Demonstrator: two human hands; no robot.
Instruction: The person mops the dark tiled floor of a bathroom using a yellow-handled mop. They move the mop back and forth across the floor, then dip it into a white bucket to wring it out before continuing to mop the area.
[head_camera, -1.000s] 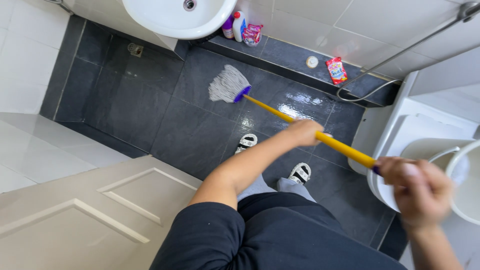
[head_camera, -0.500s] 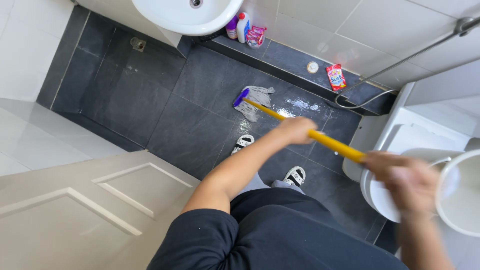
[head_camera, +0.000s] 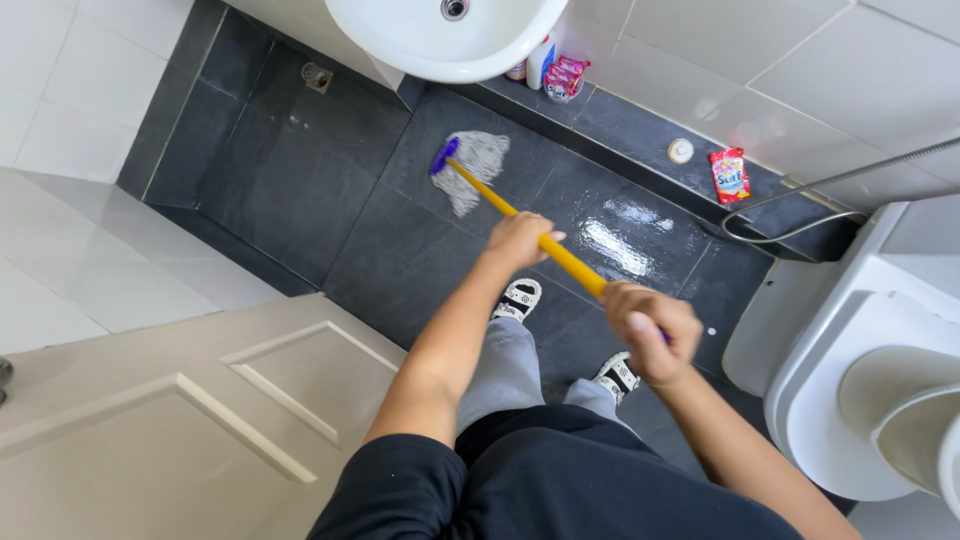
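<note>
A string mop with a grey-white head (head_camera: 477, 167) and a purple collar lies on the wet dark floor tiles (head_camera: 330, 200) just below the sink. Its yellow handle (head_camera: 572, 264) runs down to the right. My left hand (head_camera: 518, 240) grips the handle partway along. Further down the shaft, my right hand (head_camera: 650, 330) is closed around the upper end. My two feet in patterned slippers (head_camera: 520, 298) stand under the handle.
A white sink (head_camera: 445, 35) hangs at the top. Bottles and a pink packet (head_camera: 565, 78) stand on the dark ledge, with a red sachet (head_camera: 730, 175) and a small round lid (head_camera: 681, 151). A white toilet (head_camera: 860, 350) is at right, a door (head_camera: 180, 420) at lower left.
The mop head has slid across the floor, ending under the sink. My right hand has drawn in from the toilet side toward my body, and the view has shifted.
</note>
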